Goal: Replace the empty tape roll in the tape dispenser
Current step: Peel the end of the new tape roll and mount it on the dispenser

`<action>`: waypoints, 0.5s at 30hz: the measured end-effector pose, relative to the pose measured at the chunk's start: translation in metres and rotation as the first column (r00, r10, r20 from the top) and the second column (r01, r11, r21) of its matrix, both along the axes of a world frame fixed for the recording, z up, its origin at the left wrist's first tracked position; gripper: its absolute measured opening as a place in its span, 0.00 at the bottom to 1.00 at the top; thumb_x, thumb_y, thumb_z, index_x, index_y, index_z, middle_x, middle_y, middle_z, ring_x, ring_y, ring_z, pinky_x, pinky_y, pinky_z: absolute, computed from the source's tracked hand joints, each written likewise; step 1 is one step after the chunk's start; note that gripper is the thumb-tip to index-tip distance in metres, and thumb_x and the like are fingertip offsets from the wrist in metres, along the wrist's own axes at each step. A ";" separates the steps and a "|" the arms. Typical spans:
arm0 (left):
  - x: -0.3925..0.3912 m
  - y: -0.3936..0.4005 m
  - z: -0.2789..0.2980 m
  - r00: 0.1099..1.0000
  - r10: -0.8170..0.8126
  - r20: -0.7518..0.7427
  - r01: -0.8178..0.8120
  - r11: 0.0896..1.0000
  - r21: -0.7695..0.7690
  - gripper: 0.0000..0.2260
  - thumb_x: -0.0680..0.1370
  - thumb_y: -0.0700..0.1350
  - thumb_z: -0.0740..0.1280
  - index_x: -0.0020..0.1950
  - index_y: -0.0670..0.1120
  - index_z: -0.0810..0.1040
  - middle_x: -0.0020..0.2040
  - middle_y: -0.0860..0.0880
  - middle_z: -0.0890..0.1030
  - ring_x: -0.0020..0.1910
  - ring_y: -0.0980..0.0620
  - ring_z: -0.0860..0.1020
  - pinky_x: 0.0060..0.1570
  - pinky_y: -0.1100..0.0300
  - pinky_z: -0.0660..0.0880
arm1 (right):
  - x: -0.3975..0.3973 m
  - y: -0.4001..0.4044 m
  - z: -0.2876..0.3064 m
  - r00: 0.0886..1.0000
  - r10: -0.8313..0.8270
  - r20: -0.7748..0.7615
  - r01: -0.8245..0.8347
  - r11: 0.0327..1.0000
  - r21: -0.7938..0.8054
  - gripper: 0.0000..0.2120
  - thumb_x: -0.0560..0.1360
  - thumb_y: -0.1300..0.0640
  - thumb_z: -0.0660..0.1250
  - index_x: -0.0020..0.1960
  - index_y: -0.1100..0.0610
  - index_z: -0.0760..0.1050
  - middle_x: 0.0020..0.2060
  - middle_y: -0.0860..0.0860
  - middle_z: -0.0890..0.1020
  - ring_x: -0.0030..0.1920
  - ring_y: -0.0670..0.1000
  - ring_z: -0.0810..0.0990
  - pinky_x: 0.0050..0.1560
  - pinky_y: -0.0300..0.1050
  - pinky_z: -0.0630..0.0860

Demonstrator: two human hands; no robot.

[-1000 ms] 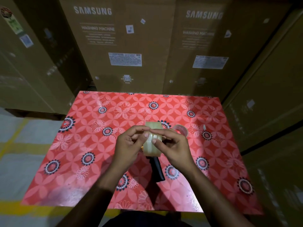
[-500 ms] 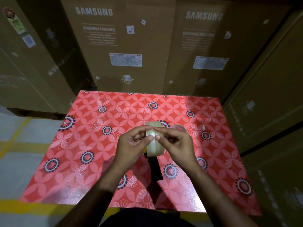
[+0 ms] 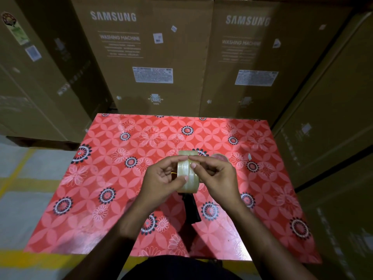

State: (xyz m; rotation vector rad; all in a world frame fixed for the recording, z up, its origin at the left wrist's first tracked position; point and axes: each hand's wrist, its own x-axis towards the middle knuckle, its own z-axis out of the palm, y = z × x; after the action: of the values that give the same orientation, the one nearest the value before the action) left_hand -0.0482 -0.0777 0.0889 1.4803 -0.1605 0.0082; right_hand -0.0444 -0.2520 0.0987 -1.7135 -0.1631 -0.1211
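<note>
A full roll of clear tape [image 3: 186, 174] stands on edge over the middle of the red flowered table [image 3: 105, 178]. My left hand [image 3: 161, 180] grips its left side, thumb low on the face. My right hand [image 3: 217, 178] holds the right side, its fingertips pinching at the top of the roll. Below the roll the black handle of the tape dispenser [image 3: 191, 209] points toward me; the dispenser's head is hidden behind the roll and hands. A thin, nearly empty tape ring [image 3: 221, 157] lies on the table just behind my right hand.
Tall cardboard washing-machine boxes [image 3: 145, 57] wall in the table at the back, left and right. A small white scrap [image 3: 249, 156] lies right of the ring. Grey floor with yellow lines [image 3: 24, 178] shows to the left.
Both hands have shifted slightly on the roll; my right fingertips have moved up to its top edge, meeting the left fingertips. The roll stays in place.
</note>
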 end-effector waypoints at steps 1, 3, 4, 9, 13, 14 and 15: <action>0.000 0.000 0.000 1.000 -0.001 0.001 0.001 1.000 -0.002 0.19 0.72 0.27 0.73 0.59 0.42 0.81 0.50 0.49 0.87 0.50 0.53 0.84 0.50 0.61 0.80 | 0.000 0.000 0.001 1.000 0.016 0.006 -0.016 1.000 -0.019 0.13 0.78 0.63 0.73 0.55 0.46 0.85 0.38 0.34 0.85 0.39 0.38 0.82 0.44 0.32 0.75; -0.001 -0.001 0.001 0.999 0.033 0.002 -0.033 0.999 -0.019 0.18 0.71 0.27 0.74 0.57 0.43 0.82 0.48 0.50 0.87 0.49 0.54 0.84 0.49 0.62 0.80 | 0.000 -0.002 -0.001 0.998 0.060 0.003 -0.059 0.997 -0.052 0.13 0.78 0.65 0.72 0.58 0.51 0.85 0.32 0.35 0.81 0.34 0.39 0.77 0.40 0.32 0.71; -0.001 -0.003 0.002 0.999 0.051 0.001 -0.051 0.998 -0.032 0.17 0.71 0.27 0.74 0.56 0.43 0.82 0.47 0.51 0.87 0.48 0.55 0.84 0.49 0.63 0.80 | 0.000 -0.003 -0.002 0.997 0.071 0.002 -0.071 0.996 -0.054 0.13 0.78 0.65 0.72 0.59 0.53 0.85 0.29 0.37 0.78 0.32 0.39 0.74 0.38 0.33 0.70; 0.000 -0.007 0.004 0.994 0.111 0.012 -0.111 0.994 0.004 0.09 0.72 0.36 0.74 0.50 0.45 0.84 0.41 0.55 0.87 0.42 0.62 0.82 0.45 0.68 0.77 | 0.001 0.001 -0.001 1.000 0.007 0.000 -0.007 1.000 -0.016 0.10 0.77 0.62 0.74 0.54 0.51 0.86 0.35 0.38 0.85 0.37 0.39 0.82 0.41 0.34 0.75; -0.001 -0.003 0.000 0.991 0.133 -0.018 -0.133 0.991 0.011 0.09 0.71 0.41 0.74 0.51 0.47 0.85 0.44 0.54 0.87 0.44 0.59 0.83 0.47 0.66 0.78 | -0.005 0.001 -0.004 0.996 0.076 -0.046 -0.077 0.997 -0.027 0.12 0.79 0.59 0.71 0.59 0.45 0.84 0.45 0.40 0.88 0.47 0.41 0.86 0.49 0.41 0.81; -0.001 -0.002 -0.001 0.989 0.143 -0.023 -0.143 0.990 0.013 0.09 0.71 0.42 0.74 0.50 0.48 0.85 0.44 0.53 0.87 0.44 0.58 0.83 0.48 0.66 0.78 | -0.005 0.000 -0.006 0.992 0.112 -0.059 -0.114 0.993 -0.037 0.13 0.79 0.59 0.72 0.61 0.46 0.84 0.37 0.40 0.85 0.40 0.42 0.83 0.44 0.41 0.79; -0.001 -0.001 -0.001 0.988 0.155 -0.028 -0.154 0.988 0.015 0.08 0.71 0.43 0.74 0.49 0.50 0.85 0.44 0.53 0.87 0.44 0.57 0.83 0.48 0.65 0.78 | -0.005 -0.002 -0.007 0.990 0.123 -0.062 -0.126 0.991 -0.052 0.14 0.79 0.59 0.72 0.61 0.47 0.84 0.29 0.41 0.78 0.33 0.43 0.75 0.37 0.41 0.73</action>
State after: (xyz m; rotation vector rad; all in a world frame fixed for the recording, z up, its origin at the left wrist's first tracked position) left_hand -0.0491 -0.0790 0.0875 1.5021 -0.0215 0.1111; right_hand -0.0496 -0.2540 0.0912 -1.7552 -0.2317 0.0265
